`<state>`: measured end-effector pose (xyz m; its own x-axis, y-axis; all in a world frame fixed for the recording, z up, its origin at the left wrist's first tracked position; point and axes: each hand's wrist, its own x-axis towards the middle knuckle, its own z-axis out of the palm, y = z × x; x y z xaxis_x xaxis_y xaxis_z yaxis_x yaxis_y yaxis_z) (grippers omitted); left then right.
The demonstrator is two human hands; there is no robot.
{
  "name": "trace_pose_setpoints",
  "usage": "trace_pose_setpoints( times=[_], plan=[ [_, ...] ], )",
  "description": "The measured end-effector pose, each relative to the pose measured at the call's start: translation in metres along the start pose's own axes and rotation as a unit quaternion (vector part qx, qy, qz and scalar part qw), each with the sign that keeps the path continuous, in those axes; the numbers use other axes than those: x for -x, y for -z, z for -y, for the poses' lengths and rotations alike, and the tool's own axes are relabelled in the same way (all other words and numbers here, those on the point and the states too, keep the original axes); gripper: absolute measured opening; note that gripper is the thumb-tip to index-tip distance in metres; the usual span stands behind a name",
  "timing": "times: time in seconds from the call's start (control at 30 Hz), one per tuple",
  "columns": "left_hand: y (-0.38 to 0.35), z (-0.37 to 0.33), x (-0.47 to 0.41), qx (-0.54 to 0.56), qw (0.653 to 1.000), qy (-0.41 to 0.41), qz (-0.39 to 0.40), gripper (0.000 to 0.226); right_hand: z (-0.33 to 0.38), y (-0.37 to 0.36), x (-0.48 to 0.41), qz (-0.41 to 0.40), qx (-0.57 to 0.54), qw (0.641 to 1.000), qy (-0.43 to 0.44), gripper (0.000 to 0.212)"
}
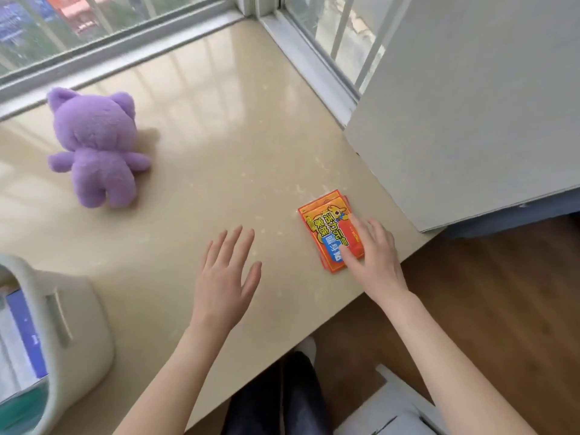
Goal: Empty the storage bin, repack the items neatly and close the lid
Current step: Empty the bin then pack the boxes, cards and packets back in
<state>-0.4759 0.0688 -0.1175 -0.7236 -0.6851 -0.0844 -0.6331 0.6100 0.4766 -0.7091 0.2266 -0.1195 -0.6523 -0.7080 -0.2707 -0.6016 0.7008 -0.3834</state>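
Observation:
A pale storage bin (pixel 78 309) stands at the lower left of the beige ledge, with a blue and white box and something green showing inside it. A purple plush toy (pixel 95 146) sits upright at the far left, its back to me. A small stack of orange packets (pixel 326 227) lies flat near the ledge's right edge. My right hand (pixel 373 255) rests on the packets, fingers spread over their lower right part and thumb at the near edge. My left hand (pixel 227 277) hovers flat and empty over the ledge, between the bin and the packets.
Windows with metal frames run along the far side (pixel 125 48) and the right (pixel 314 58). A grey-white panel (pixel 470 105) stands against the ledge's right end. Wooden floor (pixel 486 293) lies below at the right. My legs and a pale object show at the bottom.

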Motion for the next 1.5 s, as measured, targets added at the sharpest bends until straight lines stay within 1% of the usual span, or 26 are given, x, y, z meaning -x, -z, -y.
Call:
trace_pose_setpoints(
  times=[0.17, 0.33, 0.43, 0.57, 0.63, 0.73, 0.83, 0.9, 0.97, 1.1, 1.17, 1.23, 1.33, 1.5],
  plan=[
    [-0.047, 0.032, -0.008, -0.051, 0.998, 0.006, 0.021, 0.055, 0.001, -0.037, -0.022, 0.006, 0.082, 0.997, 0.009, 0.062],
    [-0.070, 0.049, -0.008, -0.079, 0.996, 0.035, 0.032, 0.057, 0.002, -0.041, -0.041, 0.018, 0.141, 0.990, -0.011, 0.062],
    [-0.080, 0.052, -0.005, -0.095, 0.994, 0.038, 0.025, 0.059, -0.002, -0.036, -0.042, 0.025, 0.136, 0.990, -0.005, 0.059],
    [-0.087, 0.055, -0.005, -0.122, 0.992, 0.037, 0.006, 0.059, -0.004, -0.033, -0.040, 0.058, 0.139, 0.989, -0.011, 0.058],
    [-0.089, 0.055, -0.004, -0.125, 0.992, 0.035, -0.002, 0.059, -0.003, -0.034, -0.039, 0.051, 0.104, 0.993, -0.014, 0.061],
    [-0.090, 0.055, -0.004, -0.127, 0.991, 0.037, -0.009, 0.060, -0.004, -0.036, -0.040, 0.027, -0.022, 0.999, -0.038, 0.070],
    [-0.088, 0.054, -0.004, -0.131, 0.990, 0.041, -0.008, 0.060, -0.003, -0.036, -0.040, 0.021, -0.110, 0.991, -0.072, 0.081],
    [-0.087, 0.053, -0.004, -0.134, 0.990, 0.042, -0.008, 0.060, -0.002, -0.035, -0.039, 0.026, -0.134, 0.987, -0.090, 0.084],
    [-0.087, 0.052, -0.004, -0.137, 0.990, 0.043, -0.010, 0.060, -0.001, -0.033, -0.041, 0.021, -0.134, 0.987, -0.090, 0.084],
    [-0.087, 0.053, -0.004, -0.142, 0.989, 0.045, -0.004, 0.060, -0.002, -0.035, -0.040, 0.018, -0.144, 0.988, -0.057, 0.076],
    [-0.087, 0.053, -0.003, -0.144, 0.989, 0.047, -0.002, 0.060, -0.004, -0.036, -0.036, 0.021, -0.164, 0.985, -0.054, 0.070],
    [-0.088, 0.052, -0.004, -0.146, 0.988, 0.044, -0.007, 0.060, -0.005, -0.034, -0.032, 0.021, -0.222, 0.973, -0.054, 0.064],
    [-0.088, 0.053, -0.004, -0.148, 0.988, 0.040, -0.007, 0.060, -0.006, -0.034, -0.026, 0.036, -0.322, 0.945, -0.051, 0.065],
    [-0.085, 0.053, -0.005, -0.121, 0.992, 0.035, -0.022, 0.058, 0.004, -0.042, -0.024, 0.042, -0.403, 0.911, -0.072, 0.064]
  ],
)
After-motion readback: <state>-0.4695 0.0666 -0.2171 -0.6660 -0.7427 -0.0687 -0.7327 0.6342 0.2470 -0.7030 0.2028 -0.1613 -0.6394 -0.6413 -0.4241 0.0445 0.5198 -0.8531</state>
